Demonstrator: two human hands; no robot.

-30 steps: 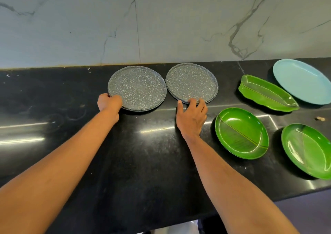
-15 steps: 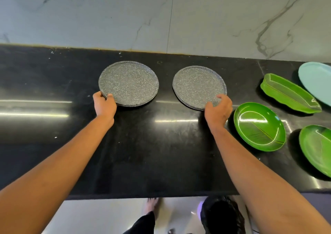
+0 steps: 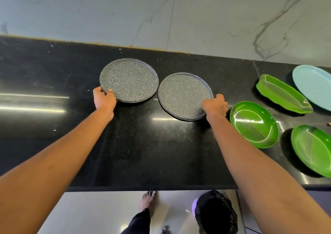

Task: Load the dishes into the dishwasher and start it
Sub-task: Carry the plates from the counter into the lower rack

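I note my left hand (image 3: 104, 100) curled round the near-left rim of a grey speckled plate (image 3: 129, 80), thumb on top. It sits on the black surface (image 3: 143, 153), just beside a second speckled plate (image 3: 184, 95), whose near-right rim my right hand (image 3: 215, 105) grips. Further right are a round green plate (image 3: 254, 124) near that hand, a leaf-shaped green dish (image 3: 283, 94) beyond it, another green plate (image 3: 311, 147) and a pale blue plate (image 3: 313, 85).
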